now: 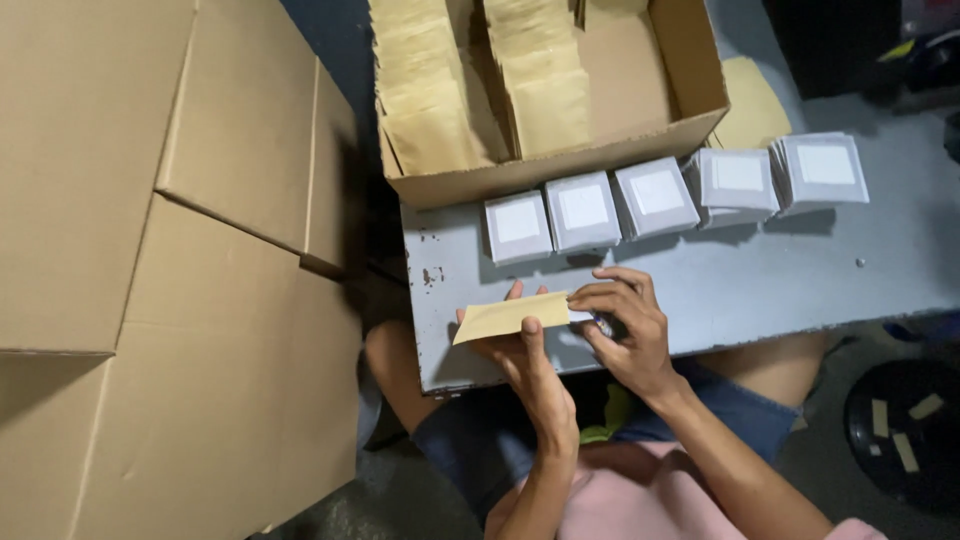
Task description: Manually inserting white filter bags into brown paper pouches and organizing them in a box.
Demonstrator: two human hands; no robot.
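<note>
Brown paper envelope (512, 316) is being gripped by the left hand (528, 362) above the grey surface (760, 280); the right hand (630, 325) is pinching its end, perhaps holding something small.

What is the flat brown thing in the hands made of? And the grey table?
The flat tan envelope, held by the left hand and pinched by the right hand, looks like matte kraft paper: thin, dull, with sharp folded edges. The grey table seems to be painted metal, since dark rust-like chips dot its left edge.
</note>
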